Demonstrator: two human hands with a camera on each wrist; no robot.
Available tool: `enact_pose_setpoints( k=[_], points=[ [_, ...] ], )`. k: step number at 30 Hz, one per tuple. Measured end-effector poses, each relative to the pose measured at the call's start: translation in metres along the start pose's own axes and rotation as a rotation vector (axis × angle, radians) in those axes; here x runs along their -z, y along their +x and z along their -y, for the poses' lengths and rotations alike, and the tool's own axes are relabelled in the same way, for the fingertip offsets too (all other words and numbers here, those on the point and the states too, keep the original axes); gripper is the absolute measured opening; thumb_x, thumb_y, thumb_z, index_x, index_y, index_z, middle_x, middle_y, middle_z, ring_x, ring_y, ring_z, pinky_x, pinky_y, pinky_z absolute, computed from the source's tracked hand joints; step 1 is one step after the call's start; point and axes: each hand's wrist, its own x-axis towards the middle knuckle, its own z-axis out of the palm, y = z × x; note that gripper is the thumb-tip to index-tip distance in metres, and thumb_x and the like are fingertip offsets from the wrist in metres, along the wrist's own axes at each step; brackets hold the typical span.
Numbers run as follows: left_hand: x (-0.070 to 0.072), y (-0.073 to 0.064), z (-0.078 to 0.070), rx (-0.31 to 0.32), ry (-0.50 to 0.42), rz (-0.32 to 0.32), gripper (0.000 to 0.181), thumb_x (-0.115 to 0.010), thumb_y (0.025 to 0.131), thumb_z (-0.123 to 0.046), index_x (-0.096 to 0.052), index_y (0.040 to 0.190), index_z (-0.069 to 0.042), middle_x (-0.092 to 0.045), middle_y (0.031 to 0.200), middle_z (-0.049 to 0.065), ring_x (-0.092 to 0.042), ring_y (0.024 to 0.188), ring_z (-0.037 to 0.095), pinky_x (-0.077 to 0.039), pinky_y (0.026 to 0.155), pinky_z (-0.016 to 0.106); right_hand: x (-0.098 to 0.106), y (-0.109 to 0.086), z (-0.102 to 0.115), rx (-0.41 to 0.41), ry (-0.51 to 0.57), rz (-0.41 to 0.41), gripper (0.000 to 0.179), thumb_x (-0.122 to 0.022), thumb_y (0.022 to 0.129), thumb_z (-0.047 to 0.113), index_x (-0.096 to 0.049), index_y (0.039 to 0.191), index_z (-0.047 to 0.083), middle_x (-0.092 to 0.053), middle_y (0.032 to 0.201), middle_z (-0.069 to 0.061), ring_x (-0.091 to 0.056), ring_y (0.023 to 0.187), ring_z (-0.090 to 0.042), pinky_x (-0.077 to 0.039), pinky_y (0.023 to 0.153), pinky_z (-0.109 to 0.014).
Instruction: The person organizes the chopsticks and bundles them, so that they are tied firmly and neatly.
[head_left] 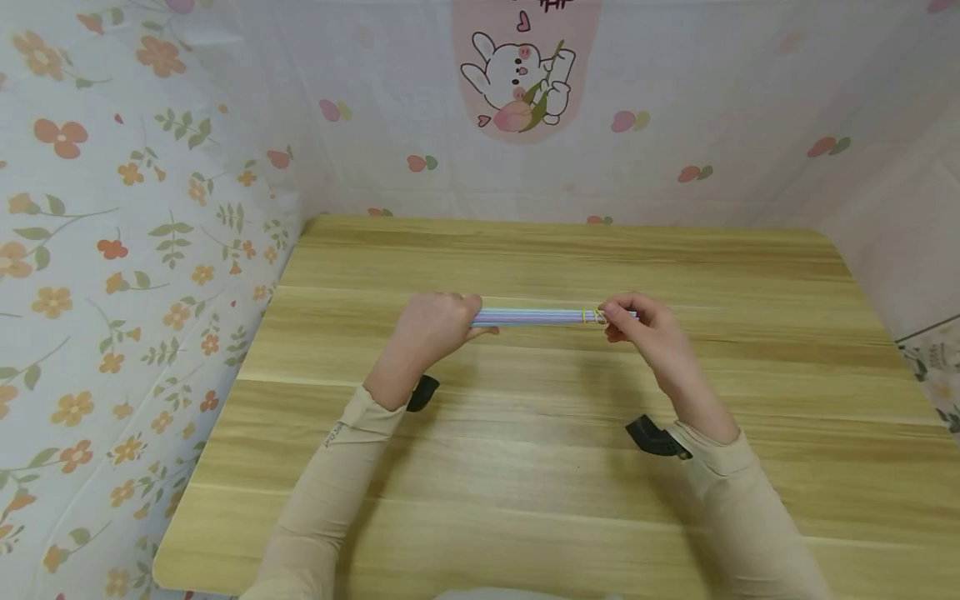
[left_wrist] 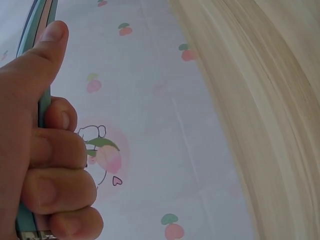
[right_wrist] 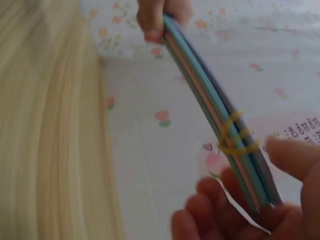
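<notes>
A bundle of pastel pencils (head_left: 532, 317), in blue, pink and purple tones, is held level above the table. My left hand (head_left: 438, 325) grips one end, its fingers curled round the bundle and its thumb lying along it, as the left wrist view shows. Near the other end a yellow rubber band (right_wrist: 239, 140) loops round the pencils more than once. At that end is my right hand (head_left: 645, 329), with curled fingers (right_wrist: 215, 200) beneath the pencils and the thumb close to the band. Whether the thumb touches the band is unclear.
Below the hands lies a wood-grain table (head_left: 525, 483). A white printed cloth (head_left: 675, 100) hangs behind its back edge, and a flowered cloth (head_left: 97, 275) hangs at the left. Black wrist devices (head_left: 651, 435) sit at both cuffs.
</notes>
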Motion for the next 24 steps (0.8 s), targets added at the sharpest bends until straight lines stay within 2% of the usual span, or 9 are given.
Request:
enact_pose_setpoints(
  k=[4,8,12,16,24],
  points=[
    [0.002,0.001,0.000,-0.009,0.004,0.016,0.047,-0.064,0.083,-0.053,-0.052,0.069,-0.010,-0.034,0.051,-0.004,-0.028,0.042,0.008,-0.020,0.040,0.022,0.017,-0.001,0.006,0.041,-0.289,0.089,0.029,-0.059,0.096,0.025,-0.063,0.116,0.004,-0.063,0.101,0.000,-0.057,0.082,-0.009,-0.049,0.074,-0.019],
    [0.002,0.002,0.000,-0.019,0.015,0.039,0.046,-0.064,0.083,-0.054,-0.054,0.071,-0.010,-0.040,0.052,-0.003,-0.030,0.042,0.008,-0.021,0.040,0.022,0.027,0.000,0.013,0.095,-0.438,0.182,0.027,-0.062,0.094,0.020,-0.065,0.116,0.005,-0.064,0.110,-0.011,-0.059,0.084,-0.010,-0.048,0.071,-0.020],
    [0.002,0.004,-0.002,-0.027,0.022,0.038,0.046,-0.064,0.083,-0.054,-0.054,0.071,-0.010,-0.037,0.053,-0.004,-0.029,0.043,0.008,-0.021,0.040,0.022,0.029,0.002,0.017,0.110,-0.489,0.233,0.027,-0.062,0.094,0.019,-0.066,0.116,0.005,-0.064,0.113,-0.013,-0.059,0.089,-0.011,-0.048,0.073,-0.019],
    [0.002,0.004,-0.003,-0.027,0.023,0.034,0.047,-0.063,0.083,-0.055,-0.053,0.069,-0.011,-0.033,0.052,-0.005,-0.028,0.043,0.007,-0.019,0.041,0.022,0.028,0.003,0.018,0.105,-0.495,0.254,0.026,-0.064,0.093,0.019,-0.066,0.115,0.006,-0.064,0.110,-0.011,-0.057,0.084,-0.012,-0.048,0.070,-0.021],
    [0.004,0.006,-0.006,-0.023,0.012,0.057,0.047,-0.064,0.083,-0.054,-0.053,0.069,-0.011,-0.032,0.053,-0.005,-0.029,0.043,0.008,-0.020,0.041,0.022,0.023,0.003,0.021,0.087,-0.519,0.223,0.027,-0.065,0.092,0.023,-0.067,0.114,0.006,-0.066,0.105,-0.010,-0.056,0.081,-0.016,-0.047,0.069,-0.022]
  ],
)
